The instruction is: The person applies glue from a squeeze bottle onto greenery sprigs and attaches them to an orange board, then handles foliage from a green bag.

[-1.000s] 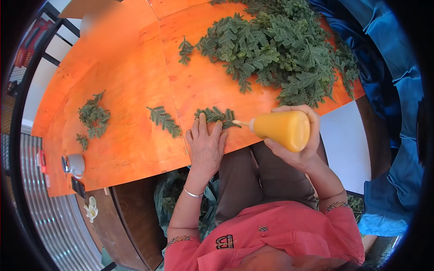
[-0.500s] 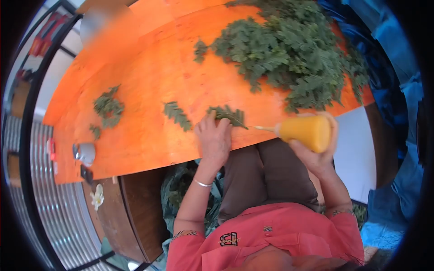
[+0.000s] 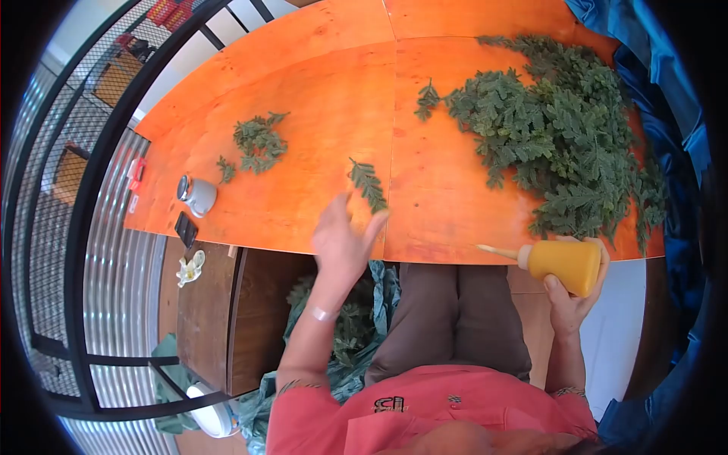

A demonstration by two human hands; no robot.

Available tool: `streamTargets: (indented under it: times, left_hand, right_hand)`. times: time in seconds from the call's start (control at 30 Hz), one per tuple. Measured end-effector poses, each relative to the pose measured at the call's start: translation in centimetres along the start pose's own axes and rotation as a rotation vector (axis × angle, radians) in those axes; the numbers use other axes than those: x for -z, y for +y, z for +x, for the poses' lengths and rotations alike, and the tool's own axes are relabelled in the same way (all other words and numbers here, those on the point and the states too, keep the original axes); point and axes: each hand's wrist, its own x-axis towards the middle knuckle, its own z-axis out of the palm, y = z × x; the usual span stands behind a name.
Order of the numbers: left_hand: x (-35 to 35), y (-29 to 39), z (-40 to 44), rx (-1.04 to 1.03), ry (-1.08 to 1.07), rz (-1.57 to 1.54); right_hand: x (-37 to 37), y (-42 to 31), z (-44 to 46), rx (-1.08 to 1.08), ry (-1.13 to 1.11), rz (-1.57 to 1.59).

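Note:
My left hand (image 3: 341,239) hovers over the table's near side, slightly blurred, with thumb and fingers spread and nothing visible between them. Just beyond the thumb, a single leafy green sprig (image 3: 367,183) lies on the orange tabletop (image 3: 447,201). My right hand (image 3: 575,303) grips a yellow squeeze bottle (image 3: 563,267) at the table's near edge; its thin pale nozzle (image 3: 497,251) points left. To the right spreads a large heap of green sprigs (image 3: 557,136), with one small sprig (image 3: 428,100) beside it.
A smaller green cluster (image 3: 260,142) lies on the left. Near it stand a grey-white cup-like container (image 3: 199,197) and a dark flat object (image 3: 186,229). A wooden cabinet (image 3: 205,318) and a plastic bag of greenery (image 3: 353,326) are below the table. Black metal framing (image 3: 144,76) runs along the left.
My left hand has come off the sprig it held down, which I no longer see, and its fingers have spread. The bottle's nozzle has moved away from that spot. The head view has shifted.

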Motion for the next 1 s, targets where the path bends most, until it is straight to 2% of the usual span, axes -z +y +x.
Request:
streamTargets:
  times: [0.07, 0.17, 0.27, 0.33, 0.47, 0.57, 0.67, 0.77, 0.9, 0.93, 1.0]
  left_hand:
    - [-4.3, 0.0, 2.3, -0.026, -0.02, 0.106]
    - [-9.4, -5.0, 2.9, -0.059, -0.15, -0.018]
    - [-4.0, -2.0, 2.9, -0.213, -0.325, -0.243]
    - [-1.7, -0.2, 2.6, -0.435, -0.419, -0.339]
    - [-3.7, -0.9, 1.2, -0.747, -0.476, -0.344]
    - [-1.1, 0.1, -0.9, -0.65, -0.347, -0.108]
    - [-0.5, -1.4, -5.2, -0.339, -0.147, -0.231]
    - [-0.8, 0.4, -6.9, -0.343, -0.117, -0.236]
    - [-3.2, 1.2, -6.8, -0.297, -0.229, -0.194]
    - [-3.9, 0.8, -7.1, -0.297, -0.315, -0.127]
    - [-4.1, 0.8, -7.2, -0.308, -0.325, -0.091]
  right_hand:
    - [-0.2, 0.0, 0.0, 0.004, -0.01, 0.018]
    - [0.7, 0.0, 0.1, 0.023, -0.013, 0.042]
    - [2.1, 0.0, 0.2, 0.013, 0.019, 0.062]
    - [2.8, -0.4, 0.6, 0.008, 0.025, 0.058]
    - [2.5, 0.6, 1.2, -0.074, 0.02, 0.17]
    - [1.0, -0.1, 2.0, -0.13, -0.043, 0.217]
    - [-0.5, -0.4, 3.5, -0.115, -0.111, 0.207]
    - [-1.7, 0.0, 5.0, -0.068, -0.23, 0.086]
    - [-4.6, 0.5, 6.3, 0.032, -0.351, 0.062]
    - [-5.2, 0.9, 6.6, 0.044, -0.373, 0.077]
    - [-6.5, 1.1, 6.9, 0.066, -0.405, 0.101]
